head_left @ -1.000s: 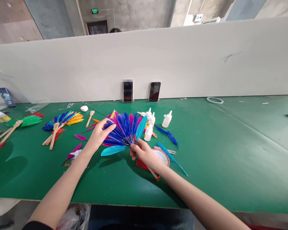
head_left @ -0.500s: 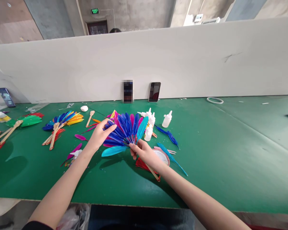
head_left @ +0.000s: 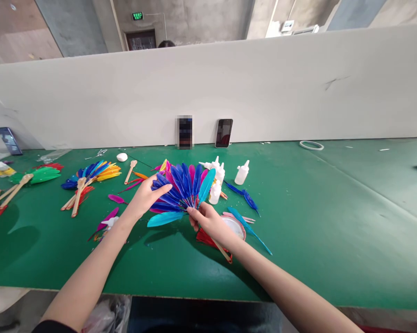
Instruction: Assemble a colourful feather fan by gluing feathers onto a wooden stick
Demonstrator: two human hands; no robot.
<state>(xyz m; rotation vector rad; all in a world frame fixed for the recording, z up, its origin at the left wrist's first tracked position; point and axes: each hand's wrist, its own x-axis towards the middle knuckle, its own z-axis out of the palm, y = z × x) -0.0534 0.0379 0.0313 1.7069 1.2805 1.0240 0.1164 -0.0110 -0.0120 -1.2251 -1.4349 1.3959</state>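
Note:
A feather fan (head_left: pixel 184 185) is held above the table, its blue and magenta feathers spread, with a turquoise feather at each end. My right hand (head_left: pixel 210 221) grips it where the quills meet, thumb on top; a wooden handle (head_left: pixel 223 250) shows below the wrist. Closed over the fan's left feathers is my left hand (head_left: pixel 146 196), thumb in front and fingers largely hidden behind them. A red tassel (head_left: pixel 205 238) and a round white lid (head_left: pixel 235 226) lie under and beside my right hand. Loose turquoise (head_left: pixel 252 231) and blue feathers (head_left: pixel 245 194) rest to the right.
White squeeze bottles (head_left: pixel 242 172) stand behind the fan. Other feather fans (head_left: pixel 90 175) with wooden handles lie left on the green table (head_left: pixel 315 231). Two phones, one dark (head_left: pixel 224 133), lean on the white partition (head_left: pixel 264 88). A white ring (head_left: pixel 311 145) lies at the back right.
My left thumb has shifted slightly right across the blue feathers. My right hand and the fan stay nearly still.

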